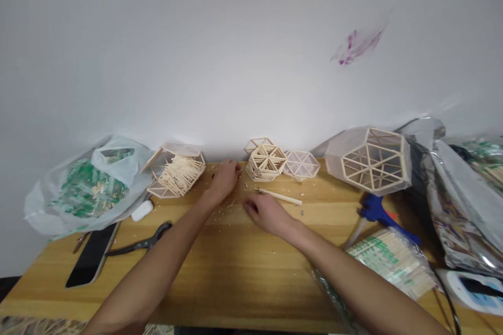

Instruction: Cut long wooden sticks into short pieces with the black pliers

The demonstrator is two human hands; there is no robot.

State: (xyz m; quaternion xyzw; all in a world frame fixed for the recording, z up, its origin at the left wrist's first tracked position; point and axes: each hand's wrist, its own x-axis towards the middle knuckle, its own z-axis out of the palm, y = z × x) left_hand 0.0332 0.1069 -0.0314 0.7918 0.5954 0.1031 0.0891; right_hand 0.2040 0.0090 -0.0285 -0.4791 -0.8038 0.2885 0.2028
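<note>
My left hand (pixel 225 180) rests low over the back of the table, fingers bent and pressed together. A small dark bit shows beside it, but what the fingers hold, if anything, is hidden. Closer to me, my right hand (pixel 266 213) is curled, and its grip is hidden too. Just behind it lies a thin bundle of wooden sticks (pixel 281 197). Small wood scraps (pixel 225 213) are scattered between the hands. Beyond the right hand stand stacked hexagonal stick frames (pixel 268 162), with a paper-covered hexagonal panel (pixel 301 164) at their right.
At left are a plastic bag (pixel 43 208), a hexagonal box of sticks (pixel 181 175), scissors (pixel 137 245), a phone (pixel 92 256) and a white case (pixel 142 210). At right are a large hexagonal frame (pixel 348 154), a blue glue gun (pixel 375 210) and packed sticks (pixel 393 259).
</note>
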